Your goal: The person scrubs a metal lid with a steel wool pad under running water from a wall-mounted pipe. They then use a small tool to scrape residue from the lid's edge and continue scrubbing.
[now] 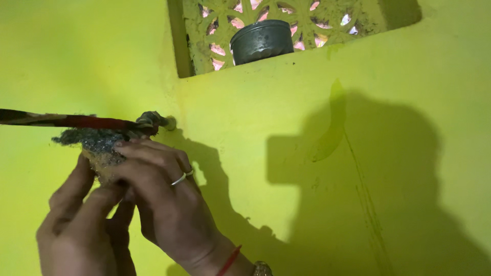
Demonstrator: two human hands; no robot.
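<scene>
Together, both hands [128, 199] clutch a grey scrubbing wad [97, 145] below a dull metal tin [262, 41].

One head-worn view faces a yellow-green wall [358, 153] closely, hands [128, 204] low left.

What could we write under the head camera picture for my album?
Two hands, left hand and right hand, hold a grey scrubby wad by a yellow-green wall.

A bright yellow-green plastered wall [307, 128] fills the view. At the top is a recessed opening with a patterned lattice grille [307, 15]; pink light comes through it. A dark shadow [378, 194] lies on the wall at the right.
</scene>
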